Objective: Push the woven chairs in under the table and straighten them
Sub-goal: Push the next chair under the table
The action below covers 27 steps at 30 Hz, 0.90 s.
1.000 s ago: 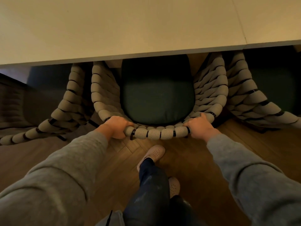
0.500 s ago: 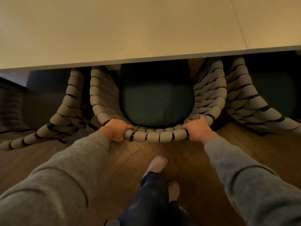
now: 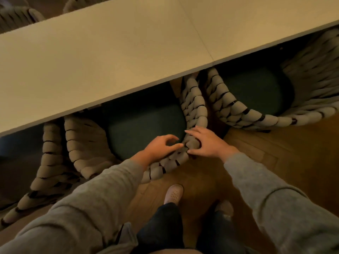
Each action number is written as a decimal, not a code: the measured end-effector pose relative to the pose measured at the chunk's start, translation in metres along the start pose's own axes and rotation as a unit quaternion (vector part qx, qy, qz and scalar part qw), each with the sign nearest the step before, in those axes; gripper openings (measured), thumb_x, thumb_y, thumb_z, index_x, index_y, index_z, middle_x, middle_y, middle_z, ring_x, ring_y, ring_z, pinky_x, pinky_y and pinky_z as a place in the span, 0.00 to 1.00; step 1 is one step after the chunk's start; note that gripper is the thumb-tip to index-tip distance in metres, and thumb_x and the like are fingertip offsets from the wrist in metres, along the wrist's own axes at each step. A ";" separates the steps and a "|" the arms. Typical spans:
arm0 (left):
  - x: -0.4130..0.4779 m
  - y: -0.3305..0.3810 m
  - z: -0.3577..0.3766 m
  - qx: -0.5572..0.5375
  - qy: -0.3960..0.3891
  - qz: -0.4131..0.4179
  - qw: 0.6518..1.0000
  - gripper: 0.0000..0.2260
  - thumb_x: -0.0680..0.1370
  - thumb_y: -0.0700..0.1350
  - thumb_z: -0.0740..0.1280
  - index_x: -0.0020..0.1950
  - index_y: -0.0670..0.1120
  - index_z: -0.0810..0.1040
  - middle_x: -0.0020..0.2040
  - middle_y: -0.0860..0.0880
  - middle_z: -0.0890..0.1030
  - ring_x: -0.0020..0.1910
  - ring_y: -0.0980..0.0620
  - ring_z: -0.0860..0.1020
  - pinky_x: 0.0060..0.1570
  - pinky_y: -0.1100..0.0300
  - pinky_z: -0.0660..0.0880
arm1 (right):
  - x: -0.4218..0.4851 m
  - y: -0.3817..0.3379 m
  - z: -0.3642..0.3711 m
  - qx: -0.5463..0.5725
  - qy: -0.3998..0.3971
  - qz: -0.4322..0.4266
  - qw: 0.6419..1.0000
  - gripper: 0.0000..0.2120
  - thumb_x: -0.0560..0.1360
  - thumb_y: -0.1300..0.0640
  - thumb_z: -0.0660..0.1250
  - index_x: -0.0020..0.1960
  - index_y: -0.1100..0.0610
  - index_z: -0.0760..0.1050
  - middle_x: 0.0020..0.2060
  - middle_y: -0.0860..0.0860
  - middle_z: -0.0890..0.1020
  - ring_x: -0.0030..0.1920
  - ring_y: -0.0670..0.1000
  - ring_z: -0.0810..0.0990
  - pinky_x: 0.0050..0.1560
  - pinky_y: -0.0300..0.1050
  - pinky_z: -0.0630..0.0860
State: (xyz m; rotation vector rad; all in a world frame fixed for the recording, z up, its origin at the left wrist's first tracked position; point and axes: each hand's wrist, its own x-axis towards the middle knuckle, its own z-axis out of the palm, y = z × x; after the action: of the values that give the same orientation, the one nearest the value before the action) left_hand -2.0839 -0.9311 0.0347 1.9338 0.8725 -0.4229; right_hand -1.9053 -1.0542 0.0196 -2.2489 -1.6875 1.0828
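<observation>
The table (image 3: 110, 57) hides the woven chairs' (image 3: 194, 110) fronts; the right chair is blurred.

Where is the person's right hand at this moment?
In the head view, just right of centre, the right hand lies open on the woven rim of the middle chair, close beside the left hand at the chair's right rear corner.

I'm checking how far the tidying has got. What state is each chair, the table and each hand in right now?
Middle woven chair: seat partly under the table, back rim sticking out.
Right woven chair: seat partly under the table, close beside the middle one.
Left woven chair: partly under, mostly hidden.
Table: top bare.
Left hand: open, fingers loosely curled over the middle chair's rim.
Right hand: open, fingers spread on that rim.
</observation>
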 end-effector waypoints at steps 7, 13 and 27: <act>0.064 0.114 0.055 0.186 0.137 0.157 0.960 0.16 0.79 0.50 0.66 0.66 0.50 0.75 0.74 0.47 0.65 0.73 0.47 0.62 0.73 0.50 0.61 | -0.073 0.145 -0.064 -0.032 0.123 0.078 0.989 0.32 0.75 0.46 0.68 0.76 0.46 0.59 0.75 0.51 0.62 0.76 0.53 0.56 0.75 0.53 0.56; 0.142 0.249 0.135 0.270 0.186 0.196 0.924 0.15 0.78 0.49 0.67 0.64 0.49 0.76 0.76 0.44 0.61 0.77 0.44 0.55 0.75 0.48 0.52 | -0.165 0.303 -0.128 -0.076 0.143 0.157 0.974 0.33 0.75 0.47 0.69 0.75 0.48 0.60 0.74 0.55 0.63 0.75 0.57 0.58 0.75 0.55 0.58; 0.305 0.556 0.292 0.259 0.158 0.195 0.933 0.24 0.77 0.57 0.65 0.71 0.49 0.70 0.78 0.43 0.56 0.78 0.45 0.48 0.75 0.47 0.42 | -0.283 0.600 -0.301 -0.145 0.168 0.170 0.960 0.36 0.74 0.48 0.70 0.76 0.50 0.58 0.74 0.57 0.62 0.75 0.57 0.58 0.75 0.54 0.57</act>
State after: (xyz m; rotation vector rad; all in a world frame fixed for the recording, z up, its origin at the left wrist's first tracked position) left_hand -1.4538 -1.2311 0.0483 2.6518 0.5777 -0.1039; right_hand -1.2840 -1.4312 0.0736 -2.7871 -1.4300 0.4719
